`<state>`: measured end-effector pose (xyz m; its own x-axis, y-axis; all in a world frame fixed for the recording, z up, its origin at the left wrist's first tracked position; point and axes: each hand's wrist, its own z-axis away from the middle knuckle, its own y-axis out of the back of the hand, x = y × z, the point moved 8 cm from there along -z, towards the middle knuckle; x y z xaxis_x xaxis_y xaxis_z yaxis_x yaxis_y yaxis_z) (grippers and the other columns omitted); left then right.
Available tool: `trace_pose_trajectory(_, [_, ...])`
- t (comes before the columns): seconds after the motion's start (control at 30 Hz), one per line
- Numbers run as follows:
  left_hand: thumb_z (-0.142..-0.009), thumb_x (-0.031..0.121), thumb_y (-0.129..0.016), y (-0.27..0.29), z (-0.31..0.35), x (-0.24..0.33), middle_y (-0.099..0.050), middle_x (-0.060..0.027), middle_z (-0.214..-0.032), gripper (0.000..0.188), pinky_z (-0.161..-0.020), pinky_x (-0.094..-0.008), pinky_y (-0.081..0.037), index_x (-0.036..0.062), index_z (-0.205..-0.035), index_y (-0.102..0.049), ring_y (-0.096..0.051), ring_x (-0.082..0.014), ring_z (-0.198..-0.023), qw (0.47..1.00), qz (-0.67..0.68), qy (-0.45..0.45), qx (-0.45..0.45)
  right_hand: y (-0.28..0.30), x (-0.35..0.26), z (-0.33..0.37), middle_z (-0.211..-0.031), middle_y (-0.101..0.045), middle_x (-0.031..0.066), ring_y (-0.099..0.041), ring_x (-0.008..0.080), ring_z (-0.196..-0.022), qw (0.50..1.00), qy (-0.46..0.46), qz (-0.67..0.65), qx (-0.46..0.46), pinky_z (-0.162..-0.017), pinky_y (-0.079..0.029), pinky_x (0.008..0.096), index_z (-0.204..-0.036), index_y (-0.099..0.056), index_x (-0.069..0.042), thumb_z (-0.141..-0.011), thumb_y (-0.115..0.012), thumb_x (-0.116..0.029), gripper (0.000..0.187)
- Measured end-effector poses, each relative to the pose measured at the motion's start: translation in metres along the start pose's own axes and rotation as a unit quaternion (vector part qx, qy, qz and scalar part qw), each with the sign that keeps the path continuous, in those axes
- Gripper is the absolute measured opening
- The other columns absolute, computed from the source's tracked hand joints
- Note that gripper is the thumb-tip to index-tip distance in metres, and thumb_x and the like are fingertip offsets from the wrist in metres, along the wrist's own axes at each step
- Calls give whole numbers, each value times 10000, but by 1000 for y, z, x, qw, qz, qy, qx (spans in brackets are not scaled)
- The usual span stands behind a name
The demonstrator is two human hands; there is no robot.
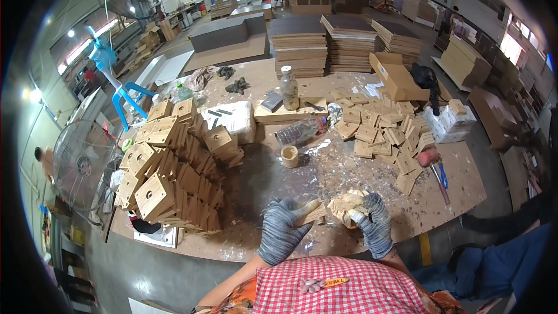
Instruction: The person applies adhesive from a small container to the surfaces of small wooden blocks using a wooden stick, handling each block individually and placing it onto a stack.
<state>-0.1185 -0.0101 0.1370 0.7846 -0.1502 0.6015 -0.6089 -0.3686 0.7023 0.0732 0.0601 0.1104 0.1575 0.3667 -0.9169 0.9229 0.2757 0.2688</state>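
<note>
My left hand (283, 229), in a grey knit glove, is closed on a small wooden block (312, 213) just above the table's near edge. My right hand (375, 225), gloved alike, grips a crumpled tan cloth (345, 206) close to the block's right end. Whether cloth and block touch is hard to tell. To the left rises a tall stack of square wooden blocks (157, 193), several with a round hole. Loose wooden blocks (378, 131) lie heaped at the right. A small open jar (289, 156) with tan contents stands ahead of my hands.
On the stained worktable (256, 238), a mallet (429, 159) lies at the right beside a blue-handled tool (443, 175). Farther back are a clear bottle (289, 88), a plastic jar on its side (296, 132) and a cardboard box (401, 78). A fan (85, 167) stands left; a person's blue-clothed leg (494, 261) is right.
</note>
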Motion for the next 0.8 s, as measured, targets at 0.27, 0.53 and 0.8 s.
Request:
trace_pose_trajectory(0.27, [-609,136,-780,-5,-5,-1,-526,-89,-710,493,-675,-360,-400,202,-1091,-706,-474,-253,-702,999,39,-5,6,3,1,4,-1018,-628,99,-601,199,-929,999,35,31,16,-833,-482,312,-1049,-614,-3,-775,-726,-83,307])
trace_pose_trajectory(0.53, [-635,147,-780,-4,-5,-5,-521,-98,-688,432,-618,-365,-402,158,-1062,-712,-487,-259,-653,999,29,-16,29,3,3,3,-1022,-622,106,-584,216,-967,999,19,26,15,-886,-452,338,-1044,-616,-8,-814,-699,-186,302])
trace_pose_trajectory(0.8, [-680,176,-756,0,-8,-12,-539,-129,-724,445,-639,-384,-413,194,-1120,-689,-503,-274,-682,1000,16,8,14,-3,3,-5,-987,-639,90,-592,210,-944,999,25,-27,14,-847,-469,333,-1004,-634,-15,-784,-716,-131,262])
